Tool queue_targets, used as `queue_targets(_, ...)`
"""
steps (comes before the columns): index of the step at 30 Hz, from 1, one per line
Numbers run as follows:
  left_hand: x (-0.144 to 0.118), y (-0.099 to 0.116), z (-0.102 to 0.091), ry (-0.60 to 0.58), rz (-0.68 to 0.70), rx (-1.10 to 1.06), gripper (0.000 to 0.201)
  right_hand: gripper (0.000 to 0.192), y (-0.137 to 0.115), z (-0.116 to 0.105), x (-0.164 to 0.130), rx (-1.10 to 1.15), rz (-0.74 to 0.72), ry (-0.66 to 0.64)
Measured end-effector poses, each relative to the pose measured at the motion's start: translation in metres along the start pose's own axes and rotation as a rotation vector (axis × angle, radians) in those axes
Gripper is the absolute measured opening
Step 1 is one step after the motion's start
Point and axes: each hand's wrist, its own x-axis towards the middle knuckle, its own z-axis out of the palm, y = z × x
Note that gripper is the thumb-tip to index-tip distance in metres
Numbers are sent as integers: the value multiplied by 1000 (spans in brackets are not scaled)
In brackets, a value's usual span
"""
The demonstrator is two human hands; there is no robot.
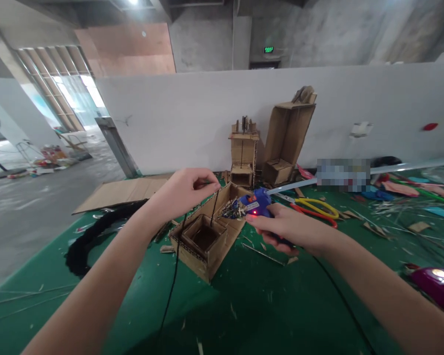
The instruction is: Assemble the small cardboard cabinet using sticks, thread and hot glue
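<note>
Right hand [286, 229] grip closed around blue glue gun [257, 203], red light on, nozzle aimed into open cardboard box [207, 236]. Left hand [185, 190] pinches thin black stick [214, 207] upright at box's inner wall. Box sits on green desk [251, 305], centre. Black cord [172, 286] trails toward viewer. Scissors [316, 209] just right of gun; two cardboard models [270, 143] behind, against white wall.

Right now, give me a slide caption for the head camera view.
Right hand aims a blue glue gun at a cardboard box while left hand pinches a black cord.
</note>
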Motion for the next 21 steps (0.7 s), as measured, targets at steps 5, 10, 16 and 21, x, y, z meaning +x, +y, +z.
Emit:
queue_targets(5, 4, -5, 10, 37, 45, -78, 25, 42, 2, -10, -5, -161, -69, -27)
queue_targets(10, 9, -23, 15, 114, -31, -139, 26, 29, 27, -18, 0, -637, -391, 254)
queue_targets(16, 8, -31, 15, 138, -86, -190, 27, 53, 81, -17, -6, -988, -227, 333)
queue_targets(21, 9, -28, 17, 135, -41, -147, 25, 57, 90, -28, -13, -1091, -155, 277)
